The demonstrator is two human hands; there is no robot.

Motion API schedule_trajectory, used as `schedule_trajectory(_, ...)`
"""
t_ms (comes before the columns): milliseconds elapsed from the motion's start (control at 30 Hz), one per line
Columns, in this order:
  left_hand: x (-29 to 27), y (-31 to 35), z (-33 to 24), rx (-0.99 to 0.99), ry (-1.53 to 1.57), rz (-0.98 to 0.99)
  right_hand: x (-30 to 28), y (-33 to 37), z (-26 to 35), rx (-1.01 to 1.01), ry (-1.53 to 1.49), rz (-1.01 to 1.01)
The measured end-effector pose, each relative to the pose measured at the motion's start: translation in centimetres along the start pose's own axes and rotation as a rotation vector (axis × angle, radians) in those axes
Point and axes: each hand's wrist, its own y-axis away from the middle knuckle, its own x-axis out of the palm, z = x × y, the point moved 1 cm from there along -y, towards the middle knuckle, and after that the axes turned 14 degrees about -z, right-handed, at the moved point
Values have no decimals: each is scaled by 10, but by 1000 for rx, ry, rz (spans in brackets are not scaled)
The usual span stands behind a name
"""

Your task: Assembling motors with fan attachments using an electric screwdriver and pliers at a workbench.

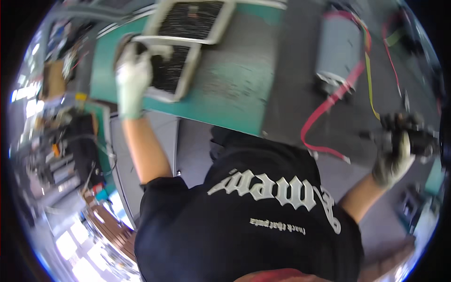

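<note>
Holding a black tool (pixel 423 142) in the gloved right hand (pixel 393 160), 3 o'clock from frame centre. Right grip: fingers wrapped round the tool body, thin end aimed at 9 o'clock. Left hand (pixel 134 77), also gloved, at 10 o'clock, over the left side of the front bin (pixel 190 70). Left grip: fingers look partly curled, but it's motion-blurred, so can't tell how far open or whether it has hold of anything.

Front bin at 11 o'clock, pale walls, loaded with black bits (pixel 167 77). Rear bin (pixel 225 20), same kind, just beyond toward 12, rims meeting, dark contents too. Both on the surface (pixel 235 84): green on that side, dark grey over at 1 to 3 o'clock.

Grey cylinder (pixel 338 51) on the dark part at 2 o'clock. Red sleeve (pixel 345 88) runs from its right side, curves past its near end, tip lying toward 3 o'clock. Yellow-green wire (pixel 369 89) just right of it. Grey cabinet (pixel 145 155) below the near edge, 9 o'clock. Black shirt (pixel 244 225) at 6.
</note>
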Motion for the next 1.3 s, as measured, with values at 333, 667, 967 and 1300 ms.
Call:
schedule_trajectory(333,37,99,-275,-1166,1687,1207,54,19,80,238,-780,616)
schedule_trajectory(667,55,125,-287,-1345,2090,1021,63,26,69,137,-689,584)
schedule_trajectory(967,55,118,-285,-1202,1818,889,53,23,61,108,-660,580)
schedule_trajectory(1300,64,131,-279,-1462,1788,1478,66,23,35,100,-616,563)
